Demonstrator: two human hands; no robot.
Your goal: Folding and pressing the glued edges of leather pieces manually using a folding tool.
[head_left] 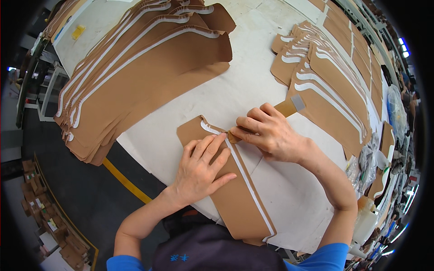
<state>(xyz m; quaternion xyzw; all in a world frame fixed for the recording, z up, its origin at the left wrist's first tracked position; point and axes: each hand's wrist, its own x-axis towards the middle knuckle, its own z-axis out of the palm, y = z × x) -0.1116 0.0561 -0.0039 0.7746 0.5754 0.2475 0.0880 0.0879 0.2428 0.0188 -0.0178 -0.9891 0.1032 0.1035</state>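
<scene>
A brown cut piece (235,212) with a white strip along its curved top and right edge lies on the white worktable (300,194). My left hand (203,167) lies on the piece, fingers apart, fingertips beside the strip near the upper bend. My right hand (266,135) is closed on a flat tan tool (287,107) with a grey end pointing up to the right. The tool's lower end meets the piece's edge just right of my left fingertips.
Stacked brown pieces with white strips stand at upper left (153,72) and right (330,104). A yellow item (78,32) is on the far left tabletop. Plastic bags (368,158) and a whitish container (365,221) line the right side. Cardboard boxes (49,212) lie on the floor at left.
</scene>
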